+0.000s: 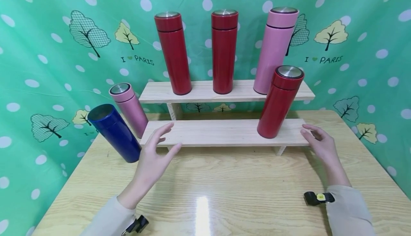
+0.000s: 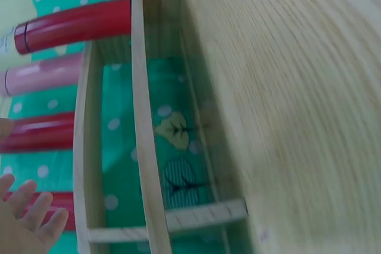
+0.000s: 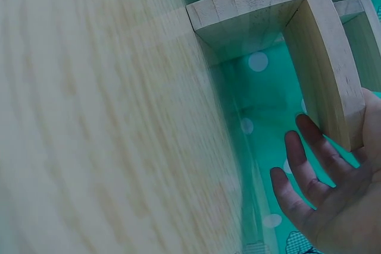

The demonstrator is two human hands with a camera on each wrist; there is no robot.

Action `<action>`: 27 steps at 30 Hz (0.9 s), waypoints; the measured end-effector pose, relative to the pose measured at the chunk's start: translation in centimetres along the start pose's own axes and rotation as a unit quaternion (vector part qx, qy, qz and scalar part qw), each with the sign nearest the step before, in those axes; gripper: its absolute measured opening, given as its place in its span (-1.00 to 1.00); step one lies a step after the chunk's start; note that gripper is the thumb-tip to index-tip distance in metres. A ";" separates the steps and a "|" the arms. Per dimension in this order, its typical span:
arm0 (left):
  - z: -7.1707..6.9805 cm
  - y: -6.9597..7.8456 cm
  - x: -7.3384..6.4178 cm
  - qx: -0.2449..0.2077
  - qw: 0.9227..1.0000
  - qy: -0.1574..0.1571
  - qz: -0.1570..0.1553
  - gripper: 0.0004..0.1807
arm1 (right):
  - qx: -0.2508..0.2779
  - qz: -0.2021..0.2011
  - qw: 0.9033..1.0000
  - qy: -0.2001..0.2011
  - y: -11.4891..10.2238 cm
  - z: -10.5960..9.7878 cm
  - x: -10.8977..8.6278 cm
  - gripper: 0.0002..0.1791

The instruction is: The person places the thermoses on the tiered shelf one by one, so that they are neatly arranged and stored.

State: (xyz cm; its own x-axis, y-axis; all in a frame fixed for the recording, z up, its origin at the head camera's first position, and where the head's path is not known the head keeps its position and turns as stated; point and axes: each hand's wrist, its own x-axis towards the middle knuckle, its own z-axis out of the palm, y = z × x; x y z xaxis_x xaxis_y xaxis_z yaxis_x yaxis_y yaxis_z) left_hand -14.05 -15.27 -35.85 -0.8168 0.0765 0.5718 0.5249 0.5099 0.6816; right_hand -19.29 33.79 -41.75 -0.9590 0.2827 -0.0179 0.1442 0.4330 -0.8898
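Note:
My left hand (image 1: 151, 159) hovers with spread fingers by the left end of a two-tier wooden shelf (image 1: 205, 132), thumb and fingers apart around nothing. At the right end of the lower board, my right hand (image 1: 322, 144) touches the board's edge. In the right wrist view its loose, fairly straight fingers (image 3: 303, 165) hang beside the board end. A red thermos bottle (image 1: 280, 102) stands on the lower board, toward the right. Up on the top board stand a left red thermos (image 1: 174, 56), a middle red thermos (image 1: 224, 56) and a tall pink thermos (image 1: 276, 52).
Left of the shelf, a blue thermos (image 1: 117, 134) and a shorter pink thermos (image 1: 130, 109) stand on the wood-grain table (image 1: 244, 189), close to my left hand. A green dotted curtain (image 1: 106, 56) hangs behind and along both sides. Cameras sit at both wrists.

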 end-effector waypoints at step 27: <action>-6.1 -2.6 -5.3 0.080 0.987 0.034 -0.132 -0.35 | -0.001 -0.002 1.000 0.001 0.2 -0.1 0.0 -0.33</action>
State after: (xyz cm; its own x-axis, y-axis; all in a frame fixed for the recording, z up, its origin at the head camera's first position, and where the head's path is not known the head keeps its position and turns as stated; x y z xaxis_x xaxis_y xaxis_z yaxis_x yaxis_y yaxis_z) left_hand -9.59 -22.24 -37.82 -0.8995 -0.1326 0.4164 0.2464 0.6331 0.7338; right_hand -19.22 33.92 -41.88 -0.9590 0.2831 -0.0128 0.1404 0.4356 -0.8891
